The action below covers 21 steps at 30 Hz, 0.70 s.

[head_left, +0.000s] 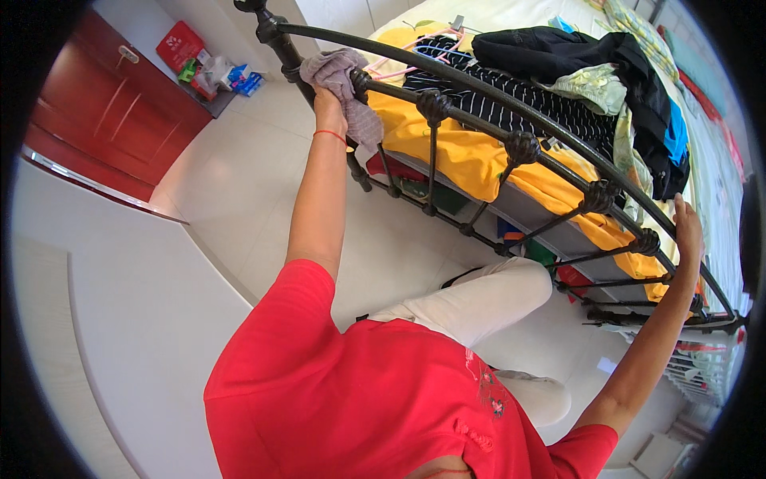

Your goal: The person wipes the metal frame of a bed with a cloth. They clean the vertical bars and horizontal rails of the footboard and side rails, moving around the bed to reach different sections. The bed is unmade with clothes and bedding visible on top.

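My left hand [330, 111] grips a greyish-mauve cloth [353, 90], pressed against the dark metal bed frame beside its corner post [286, 51]. The cloth drapes over the end of the lower curved rail [467, 117]. On the far right, my right hand [688, 224] is closed around the upper curved rail [508, 90] of the same footboard. Behind the rails, a black garment [556, 51], a black-and-white striped garment [514, 108] and pink and blue clothes hangers [434, 51] lie on the bed. A yellow sheet [443, 155] hangs down behind the bars.
A red door [114, 102] stands at the upper left, with boxes and bags [233, 78] on the floor beside it. A pale wall panel [119, 299] rises at left. Stored items [443, 197] sit under the bed. My knee [532, 281] is close to the lower bars.
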{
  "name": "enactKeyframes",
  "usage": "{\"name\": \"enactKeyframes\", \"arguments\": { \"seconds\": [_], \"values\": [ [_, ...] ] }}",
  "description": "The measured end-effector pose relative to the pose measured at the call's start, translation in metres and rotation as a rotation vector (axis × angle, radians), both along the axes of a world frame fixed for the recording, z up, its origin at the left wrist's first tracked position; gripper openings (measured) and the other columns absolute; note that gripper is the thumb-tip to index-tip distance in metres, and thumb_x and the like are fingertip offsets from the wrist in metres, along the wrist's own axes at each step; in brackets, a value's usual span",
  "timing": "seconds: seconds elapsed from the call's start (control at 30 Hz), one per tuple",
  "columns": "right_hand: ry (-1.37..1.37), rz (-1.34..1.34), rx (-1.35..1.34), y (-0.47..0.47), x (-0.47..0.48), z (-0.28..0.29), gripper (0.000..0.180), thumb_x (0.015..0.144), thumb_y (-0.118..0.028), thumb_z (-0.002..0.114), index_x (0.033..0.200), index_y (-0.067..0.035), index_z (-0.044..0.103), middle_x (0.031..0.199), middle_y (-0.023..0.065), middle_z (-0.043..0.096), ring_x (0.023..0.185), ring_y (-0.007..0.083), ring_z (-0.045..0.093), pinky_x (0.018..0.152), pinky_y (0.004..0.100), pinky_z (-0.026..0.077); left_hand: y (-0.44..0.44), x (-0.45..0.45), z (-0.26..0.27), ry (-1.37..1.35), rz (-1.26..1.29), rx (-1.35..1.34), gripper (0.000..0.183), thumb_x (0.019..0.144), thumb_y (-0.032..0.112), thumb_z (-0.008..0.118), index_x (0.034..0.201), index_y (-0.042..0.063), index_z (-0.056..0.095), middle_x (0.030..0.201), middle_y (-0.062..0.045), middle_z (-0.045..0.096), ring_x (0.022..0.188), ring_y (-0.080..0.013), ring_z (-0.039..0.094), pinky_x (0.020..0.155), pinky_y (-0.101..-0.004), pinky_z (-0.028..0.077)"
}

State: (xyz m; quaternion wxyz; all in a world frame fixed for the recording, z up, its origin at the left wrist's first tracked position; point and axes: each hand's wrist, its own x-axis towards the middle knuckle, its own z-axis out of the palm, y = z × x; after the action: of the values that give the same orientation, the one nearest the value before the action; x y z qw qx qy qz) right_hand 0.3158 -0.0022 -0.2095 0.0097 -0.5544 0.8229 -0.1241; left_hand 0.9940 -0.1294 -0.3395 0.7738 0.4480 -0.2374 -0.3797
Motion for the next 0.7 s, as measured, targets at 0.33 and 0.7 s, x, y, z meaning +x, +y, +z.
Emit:
{"name": "enactKeyframes", "arguments": {
  "seconds": [0.33, 0.7],
  "values": [
    [-0.039, 0.016, -0.021, 0.001, 0.003, -0.004, 0.069, 0.09, -0.06, 0.032, 0.104, 0.001, 0.061, 0.089, 0.0211, 0.063, 0.088, 0.0338, 0.06, 0.081, 0.0408, 0.042, 0.056, 0.029, -0.003, 0.287, -0.291, -0.36, 0.042, 0.089, 0.039, 0.041, 0.111, 0.007, 0.056, 0.107, -0.008, 0.061, 0.101, -0.0264, 0.057, 0.09, -0.0424, 0.046],
    [0.09, -0.033, 0.108, -0.003, 0.018, 0.009, 0.067, 0.088, -0.063, 0.029, 0.113, -0.01, 0.06, 0.116, 0.0213, 0.058, 0.108, 0.0389, 0.054, 0.093, 0.0457, 0.037, 0.042, -0.032, -0.005, -0.165, -0.173, -0.121, 0.035, 0.094, 0.027, 0.043, 0.111, -0.002, 0.054, 0.106, -0.013, 0.059, 0.096, -0.0237, 0.059, 0.085, -0.0396, 0.049]
  ]
}}
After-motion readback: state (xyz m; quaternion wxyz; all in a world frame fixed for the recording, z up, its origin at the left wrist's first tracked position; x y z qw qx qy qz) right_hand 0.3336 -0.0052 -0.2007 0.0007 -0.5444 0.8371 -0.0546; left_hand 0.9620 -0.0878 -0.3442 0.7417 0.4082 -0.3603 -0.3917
